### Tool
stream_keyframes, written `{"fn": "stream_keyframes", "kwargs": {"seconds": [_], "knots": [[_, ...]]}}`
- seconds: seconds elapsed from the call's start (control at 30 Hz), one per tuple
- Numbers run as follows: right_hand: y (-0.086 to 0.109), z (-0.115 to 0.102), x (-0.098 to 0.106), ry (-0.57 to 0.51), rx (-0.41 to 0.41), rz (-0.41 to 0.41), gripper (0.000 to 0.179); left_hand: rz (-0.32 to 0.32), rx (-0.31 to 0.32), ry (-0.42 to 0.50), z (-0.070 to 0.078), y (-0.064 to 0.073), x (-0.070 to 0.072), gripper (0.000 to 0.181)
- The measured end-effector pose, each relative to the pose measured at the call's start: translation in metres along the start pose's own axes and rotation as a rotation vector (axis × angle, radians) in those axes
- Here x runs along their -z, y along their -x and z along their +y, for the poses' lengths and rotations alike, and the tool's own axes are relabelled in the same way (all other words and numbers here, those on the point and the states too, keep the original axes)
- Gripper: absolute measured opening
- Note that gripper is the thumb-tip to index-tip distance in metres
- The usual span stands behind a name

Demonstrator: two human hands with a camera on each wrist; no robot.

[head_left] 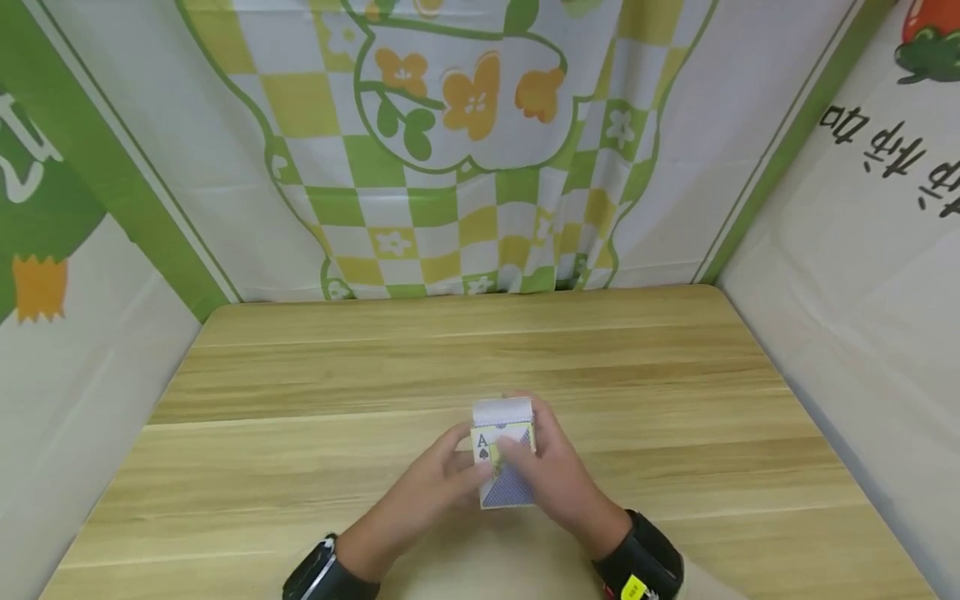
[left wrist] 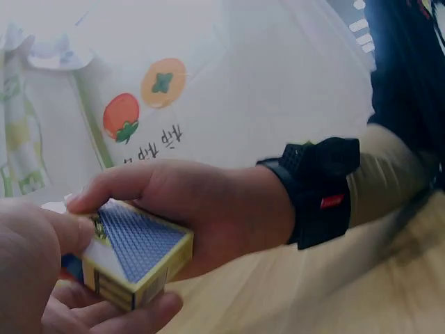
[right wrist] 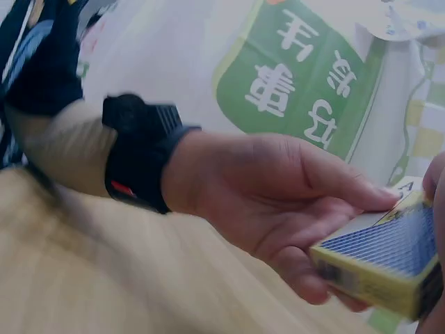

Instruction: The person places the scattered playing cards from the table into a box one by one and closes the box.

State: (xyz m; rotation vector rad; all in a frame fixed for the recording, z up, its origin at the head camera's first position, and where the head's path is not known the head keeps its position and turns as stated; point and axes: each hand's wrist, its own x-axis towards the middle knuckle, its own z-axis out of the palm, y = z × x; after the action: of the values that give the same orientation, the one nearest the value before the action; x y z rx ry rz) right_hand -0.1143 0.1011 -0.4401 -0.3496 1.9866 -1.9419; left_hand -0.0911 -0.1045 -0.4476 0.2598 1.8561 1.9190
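A playing card box [head_left: 512, 492] with an ace of spades print, blue patterned face and yellow edges is held between both hands, over the front middle of the table. At its far end a white flap [head_left: 502, 411] sticks out. My left hand [head_left: 438, 475] grips the box from the left, thumb on the printed face and fingers beneath. From the right, my right hand [head_left: 558, 475] grips it, its thumb lying across the face near the flap end. The left wrist view shows the box [left wrist: 142, 240] tilted, its side edges visible. The box's underside is hidden.
The wooden table [head_left: 300, 375] spreads out around the hands. A checked curtain [head_left: 390, 217] hangs along the back edge, and white printed cloth panels [head_left: 847, 275] stand at both sides. Each wrist carries a black strap [head_left: 645, 554].
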Motion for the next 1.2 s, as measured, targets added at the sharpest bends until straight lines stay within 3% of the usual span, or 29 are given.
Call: {"fn": "stream_keyframes", "kwargs": {"seconds": [0.13, 0.27, 0.37, 0.5, 0.8, 0.97, 1.2], "knots": [[0.000, -0.004, 0.006, 0.053, 0.105, 0.006, 0.036, 0.078, -0.015, -0.108, 0.007, 0.004, -0.001, 0.062], [0.000, -0.009, 0.011, 0.096, 0.193, 0.040, 0.035, 0.092, -0.026, -0.149, 0.012, 0.006, 0.001, 0.052], [0.001, -0.012, 0.013, 0.083, 0.183, 0.055, 0.032, 0.091, -0.026, -0.152, 0.013, 0.007, 0.001, 0.050], [0.002, -0.016, 0.014, 0.071, 0.110, 0.071, 0.028, 0.090, -0.022, -0.145, 0.014, 0.008, 0.002, 0.049], [0.003, -0.023, 0.017, 0.136, 0.034, 0.074, 0.028, 0.083, -0.017, -0.133, 0.016, 0.009, 0.000, 0.048], [0.005, -0.025, 0.017, 0.223, 0.031, 0.029, 0.029, 0.072, -0.021, -0.121, 0.016, 0.008, 0.001, 0.050], [-0.001, -0.017, 0.022, 0.397, 0.123, -0.066, 0.031, 0.048, -0.028, -0.017, 0.009, 0.003, 0.004, 0.062]]}}
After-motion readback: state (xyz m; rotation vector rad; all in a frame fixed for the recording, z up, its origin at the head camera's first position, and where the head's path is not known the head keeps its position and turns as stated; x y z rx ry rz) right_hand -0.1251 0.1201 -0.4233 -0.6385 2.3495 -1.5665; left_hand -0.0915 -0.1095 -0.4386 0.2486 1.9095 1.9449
